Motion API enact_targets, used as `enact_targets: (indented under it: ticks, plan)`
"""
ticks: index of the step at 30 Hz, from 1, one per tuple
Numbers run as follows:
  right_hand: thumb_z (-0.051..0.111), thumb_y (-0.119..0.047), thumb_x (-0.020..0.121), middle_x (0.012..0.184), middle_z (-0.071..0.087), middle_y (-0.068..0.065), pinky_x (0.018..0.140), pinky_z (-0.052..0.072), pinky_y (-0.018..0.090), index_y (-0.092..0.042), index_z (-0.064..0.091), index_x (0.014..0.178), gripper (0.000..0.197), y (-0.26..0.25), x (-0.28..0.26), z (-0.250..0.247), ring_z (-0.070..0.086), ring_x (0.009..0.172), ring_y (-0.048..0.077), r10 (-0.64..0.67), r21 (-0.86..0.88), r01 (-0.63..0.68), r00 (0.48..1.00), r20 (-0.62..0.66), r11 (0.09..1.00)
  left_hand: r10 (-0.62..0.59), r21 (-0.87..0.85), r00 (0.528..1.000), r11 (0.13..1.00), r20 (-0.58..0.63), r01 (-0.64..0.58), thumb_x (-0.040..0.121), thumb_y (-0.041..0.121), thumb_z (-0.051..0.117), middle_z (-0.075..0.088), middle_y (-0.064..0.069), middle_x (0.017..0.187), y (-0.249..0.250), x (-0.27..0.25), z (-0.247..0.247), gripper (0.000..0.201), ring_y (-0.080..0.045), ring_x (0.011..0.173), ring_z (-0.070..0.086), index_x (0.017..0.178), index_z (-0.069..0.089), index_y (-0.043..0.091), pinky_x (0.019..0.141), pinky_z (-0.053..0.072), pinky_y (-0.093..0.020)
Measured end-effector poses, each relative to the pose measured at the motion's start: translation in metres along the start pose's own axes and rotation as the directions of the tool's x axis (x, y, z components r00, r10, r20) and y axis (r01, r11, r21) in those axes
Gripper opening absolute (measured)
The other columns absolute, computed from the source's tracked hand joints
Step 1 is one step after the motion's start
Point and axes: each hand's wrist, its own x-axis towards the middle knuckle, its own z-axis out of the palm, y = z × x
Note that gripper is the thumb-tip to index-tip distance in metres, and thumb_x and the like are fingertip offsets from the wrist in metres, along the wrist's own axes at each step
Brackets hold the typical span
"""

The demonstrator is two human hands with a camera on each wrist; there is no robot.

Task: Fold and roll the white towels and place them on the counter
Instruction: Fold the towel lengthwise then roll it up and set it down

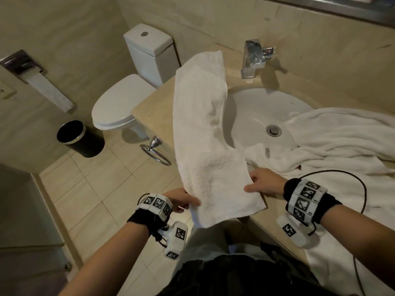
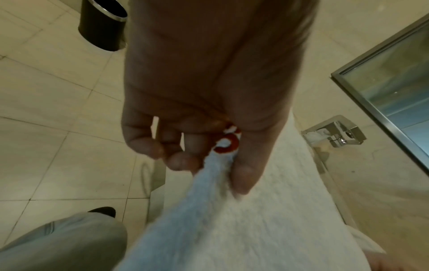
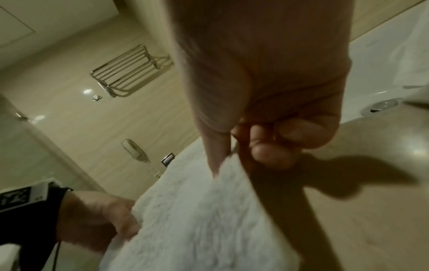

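Both forearms reach forward, bare, each wrist wearing a black band with marker-tagged blocks and a camera hanging below. Left hand [image 1: 181, 198] back-up, thumb on top, fingers [image 2: 183, 161] curled under, grip a pinch on the near left corner of the towel [image 1: 205, 146]. Right hand [image 1: 264, 183] knuckles up, thumb stretched toward the left one, fingers [image 3: 271, 155] curled beneath, pinching the near right edge. Hands close together, level
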Motion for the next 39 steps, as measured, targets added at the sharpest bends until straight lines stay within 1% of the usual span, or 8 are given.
enact_targets:
  ticks: [4,9,14,19,25,31,35,39]
  plan:
    - [0.066,-0.024,0.085,0.035,0.055,-0.004,0.042,0.042,0.022,-0.009,0.056,0.059,0.032,0.000,-0.003,0.000,0.045,0.026,0.008,0.170,-0.142,-0.151,0.977,0.129,0.978,-0.030,-0.115,0.999,0.993,0.017,0.032,0.085,0.011,0.064,0.064,-0.008,0.112,-0.011,-0.005,0.004,0.025,-0.023,0.102,0.062,0.108,0.056,0.011,0.084,0.052,-0.030]
    - [0.066,-0.038,0.084,0.041,0.053,-0.003,0.043,0.039,0.020,-0.011,0.050,0.059,0.040,-0.003,-0.006,-0.003,0.048,0.038,0.014,0.260,-0.311,-0.218,0.961,0.099,0.925,-0.031,-0.253,0.999,0.967,0.018,0.034,0.089,0.003,0.057,0.065,-0.009,0.090,-0.023,-0.007,0.013,0.012,-0.017,0.069,0.066,0.101,0.055,0.003,0.064,0.058,-0.025]
    - [0.055,-0.030,0.086,0.066,0.038,-0.009,0.053,0.029,0.025,-0.020,0.036,0.072,0.025,-0.011,-0.013,0.006,0.046,0.075,0.019,-0.149,-0.586,0.067,0.984,-0.093,0.807,0.034,-0.334,0.995,0.940,-0.091,-0.063,0.094,0.009,0.051,0.063,-0.014,0.090,-0.017,-0.012,0.019,0.019,-0.023,0.075,0.063,0.106,0.053,-0.006,0.058,0.058,-0.028]
    - [0.054,-0.028,0.087,0.076,0.043,-0.014,0.070,0.039,0.026,-0.025,0.047,0.090,0.008,-0.014,-0.021,0.026,0.048,0.082,0.014,-0.355,-0.514,0.384,0.921,0.159,0.767,0.066,-0.471,0.998,0.880,-0.021,-0.068,0.087,0.000,0.059,0.062,-0.019,0.106,-0.014,-0.022,0.020,0.037,-0.022,0.068,0.069,0.121,0.043,-0.004,0.056,0.058,-0.028]
    - [0.064,-0.051,0.076,0.118,0.045,-0.001,0.086,0.037,0.033,-0.021,0.043,0.125,0.061,-0.006,-0.019,0.058,0.045,0.106,0.021,-0.382,-0.757,0.460,0.875,0.297,0.464,0.046,-0.575,0.998,0.818,0.035,-0.017,0.088,-0.012,0.046,0.048,-0.013,0.074,-0.019,-0.024,0.026,0.023,-0.011,0.039,0.049,0.106,0.041,0.000,0.035,0.041,-0.016]
    - [0.084,-0.009,0.041,0.079,0.059,0.000,0.046,0.046,0.027,-0.017,0.059,0.089,0.055,0.012,-0.015,0.067,0.054,0.061,0.017,-0.636,-0.897,0.399,0.746,0.196,0.192,0.021,-0.610,0.996,0.790,-0.081,-0.066,0.088,-0.017,0.033,0.043,-0.012,0.076,-0.028,-0.034,0.024,0.036,-0.015,0.053,0.042,0.107,0.031,0.014,0.033,0.030,-0.015]
    - [0.087,-0.005,0.044,0.067,0.060,0.002,0.037,0.047,0.027,-0.012,0.067,0.087,0.047,0.020,-0.026,0.049,0.056,0.051,0.018,-0.740,-0.880,0.442,0.648,0.180,0.173,0.072,-0.563,0.990,0.816,-0.123,-0.129,0.088,-0.016,0.037,0.046,-0.007,0.065,-0.031,-0.040,0.027,0.035,-0.011,0.036,0.043,0.075,0.041,0.016,0.033,0.031,-0.014]
    - [0.059,-0.001,0.071,0.068,0.061,0.007,0.043,0.049,0.031,-0.007,0.059,0.090,0.019,0.031,-0.038,0.027,0.058,0.053,0.023,-0.830,-0.895,0.419,0.545,0.116,0.150,0.127,-0.519,0.970,0.826,-0.209,-0.220,0.088,-0.013,0.040,0.042,-0.007,0.062,-0.024,-0.049,0.048,0.030,-0.011,0.042,0.039,0.088,0.039,0.017,0.036,0.033,-0.017]
